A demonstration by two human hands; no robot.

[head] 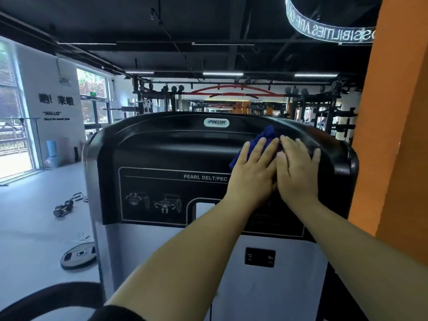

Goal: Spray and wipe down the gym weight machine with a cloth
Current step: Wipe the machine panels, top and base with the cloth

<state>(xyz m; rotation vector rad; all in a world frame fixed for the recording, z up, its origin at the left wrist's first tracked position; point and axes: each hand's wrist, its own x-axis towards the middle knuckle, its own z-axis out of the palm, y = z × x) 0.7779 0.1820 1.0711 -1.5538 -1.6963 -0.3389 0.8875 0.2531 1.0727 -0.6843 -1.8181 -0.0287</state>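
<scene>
Both hands up on the black top shroud (176, 144) of the Precor weight machine (143, 239), side by side and touching at the thumbs. Left hand (253, 169) flat, fingers straight and spread, pressing down on a blue cloth (266, 136) against the curved upper right part of the shroud. Right hand (297, 169) flat too, fingers straight, laid on the shroud just beside the left, its inner edge at the cloth. Neither curled round anything, just palms pushing. Cloth bunched, poking out above the left fingertips and at the left edge of that hand, below and right of the Precor badge (216, 122). Under the hands, the instruction placard (152, 195) reading "PEARL DELT/PEC", with small exercise diagrams at lower left. Silver-grey lower panel (261, 295) of the machine beneath, carrying a small dark label. Down on the grey floor (30, 228) at left, a weight plate (78, 255) lying flat near the machine's base and a dumbbell (63, 207) farther back. Orange pillar (393, 135) hard on the right, racks of gym gear (324, 107) in the background, windows (11, 112) at far left.
</scene>
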